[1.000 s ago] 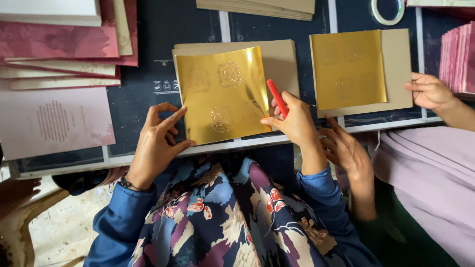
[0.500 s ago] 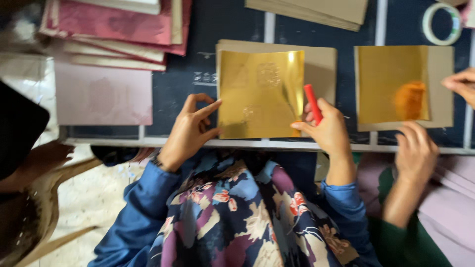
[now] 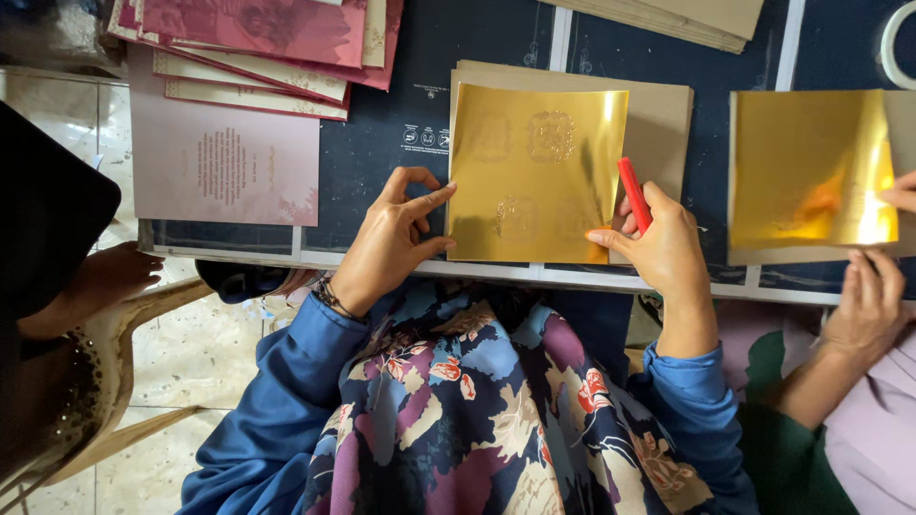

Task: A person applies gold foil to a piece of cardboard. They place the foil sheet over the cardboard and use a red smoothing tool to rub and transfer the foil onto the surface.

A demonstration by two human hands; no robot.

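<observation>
left hand (image 3: 393, 238) rests with spread fingers on the lower left corner of the gold foil sheet (image 3: 534, 172), thumb and forefinger pressing its edge, gripping nothing. right hand (image 3: 658, 243) is curled around a red pen-like tool (image 3: 634, 194) at the sheet's lower right corner, fingertip on the foil. the gold foil sheet lies flat on a brown card (image 3: 658, 114), and faint embossed ornaments show in its surface. under the card lies a dark cutting mat (image 3: 401, 105) crossed by pale strips, on a table whose front edge runs just below the sheet. left of the sheet lies a pale pink printed card (image 3: 224, 167), with a fanned stack of darker pink cards (image 3: 267, 43) above it. right of the sheet, a second gold foil (image 3: 811, 167) lies on another brown card, with another person's hand (image 3: 863, 300) just below it. above the sheet, more brown cards (image 3: 668, 14) lie stacked. a pale tiled floor (image 3: 181, 353) shows lower left.
</observation>
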